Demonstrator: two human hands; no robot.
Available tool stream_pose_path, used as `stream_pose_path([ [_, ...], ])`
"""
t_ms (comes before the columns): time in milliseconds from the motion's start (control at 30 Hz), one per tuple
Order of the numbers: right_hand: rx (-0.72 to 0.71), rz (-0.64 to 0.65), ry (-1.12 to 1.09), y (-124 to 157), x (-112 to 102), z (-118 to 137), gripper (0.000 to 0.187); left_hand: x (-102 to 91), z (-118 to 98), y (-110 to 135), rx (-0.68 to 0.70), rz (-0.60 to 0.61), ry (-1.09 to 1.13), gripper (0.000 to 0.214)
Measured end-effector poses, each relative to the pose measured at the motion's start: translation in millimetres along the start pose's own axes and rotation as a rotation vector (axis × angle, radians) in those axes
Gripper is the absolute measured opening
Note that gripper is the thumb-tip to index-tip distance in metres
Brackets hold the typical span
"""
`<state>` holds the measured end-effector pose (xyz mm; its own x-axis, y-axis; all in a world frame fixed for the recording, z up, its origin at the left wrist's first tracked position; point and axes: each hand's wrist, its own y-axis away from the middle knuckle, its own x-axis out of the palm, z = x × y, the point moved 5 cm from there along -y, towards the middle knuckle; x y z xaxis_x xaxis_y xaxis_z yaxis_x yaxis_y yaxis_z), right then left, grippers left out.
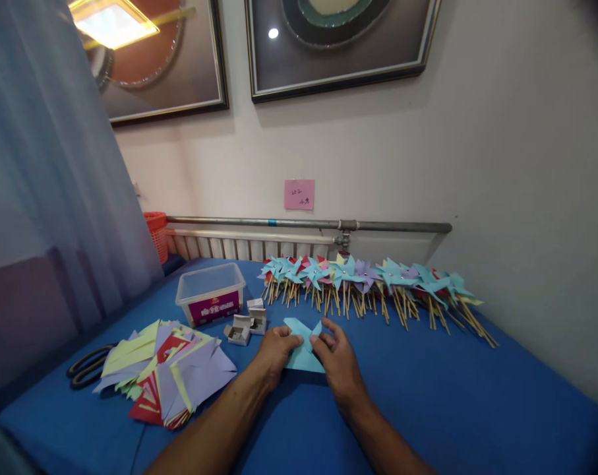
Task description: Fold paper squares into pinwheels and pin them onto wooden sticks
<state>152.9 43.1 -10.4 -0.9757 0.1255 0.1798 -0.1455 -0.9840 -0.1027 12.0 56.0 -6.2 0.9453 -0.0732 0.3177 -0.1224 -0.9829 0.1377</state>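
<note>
A light blue sheet of paper (304, 361) is held up between both hands above the blue-covered table, its upper corners cut and bent inward. My left hand (277, 348) pinches its left side, thumb on the front face. On the right side my right hand (335, 353) grips the paper, with the thumb pressed near the middle. Several finished paper pinwheels (345, 272) on thin wooden sticks lie in a long row beyond the hands. Two small open white boxes (238, 330) stand just left of my left hand; their contents are too small to make out.
A pile of coloured cut paper (200, 376) lies at left, beside black-handled scissors (88, 365). Behind it is a clear plastic tub (209, 280). A red basket (156, 234), a radiator (229, 248) and a metal pipe (299, 224) run along the wall; a curtain (66, 165) hangs left.
</note>
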Motion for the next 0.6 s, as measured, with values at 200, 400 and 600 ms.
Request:
stream_pose_path([
  [200,0.019,-0.027,0.073,-2.9,-3.0,-7.6,0.053,5.1,3.4,2.1,-0.014,0.002,0.002,0.030],
  [400,0.026,-0.013,0.094,-6.6,-5.2,-10.4,0.048,5.0,1.2,4.4,-0.032,-0.006,0.014,0.031],
  [600,0.028,0.001,0.098,-5.3,-4.8,-10.2,0.047,1.0,1.0,2.3,-0.023,-0.025,-0.028,0.036],
])
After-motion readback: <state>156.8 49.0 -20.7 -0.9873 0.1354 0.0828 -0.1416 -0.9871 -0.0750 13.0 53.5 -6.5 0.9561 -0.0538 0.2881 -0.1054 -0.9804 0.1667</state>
